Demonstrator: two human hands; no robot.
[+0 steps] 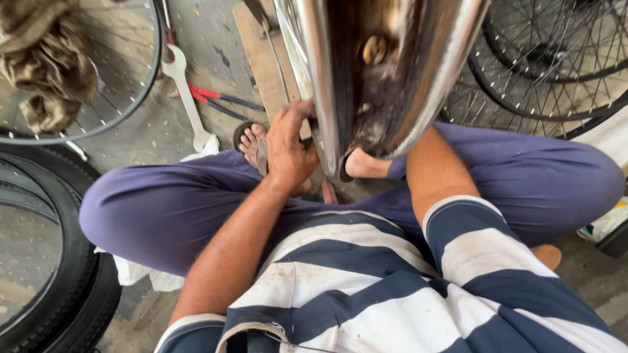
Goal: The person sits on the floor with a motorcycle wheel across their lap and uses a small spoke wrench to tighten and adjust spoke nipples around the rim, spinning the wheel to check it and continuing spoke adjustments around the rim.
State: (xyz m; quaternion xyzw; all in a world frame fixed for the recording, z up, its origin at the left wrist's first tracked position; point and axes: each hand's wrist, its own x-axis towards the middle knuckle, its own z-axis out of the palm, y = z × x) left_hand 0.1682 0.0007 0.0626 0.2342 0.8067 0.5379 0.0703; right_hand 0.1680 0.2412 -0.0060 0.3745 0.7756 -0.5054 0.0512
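Nearest to me is my striped shirt (366, 287), navy and white, and under it my purple trousers (163, 202); I sit low with my knees apart; my left hand (288, 147) lies between my knees, its grip pressed together around the left edge of the chrome mudguard (386, 72); the fingers curl around the rim, the thumb is on the near side; my right forearm (435, 173) goes forward under the mudguard and the right hand is hidden behind it, so I cannot tell its grip; the mudguard stands steep in front of me, its hollow inner side facing me, dirty inside, with a brass-coloured bolt (375, 49) near its top; its lower end comes down between my feet; my left foot (254, 145) in a sandal is just beside my left hand; farther on the concrete floor (216, 52) lies a flat spanner (186, 98), and next to it pliers with red handles (212, 98); at the left a black tyre (78, 261), a bare rim (147, 91) and a brown rag (42, 59); at the far right, spoked wheels (549, 65).
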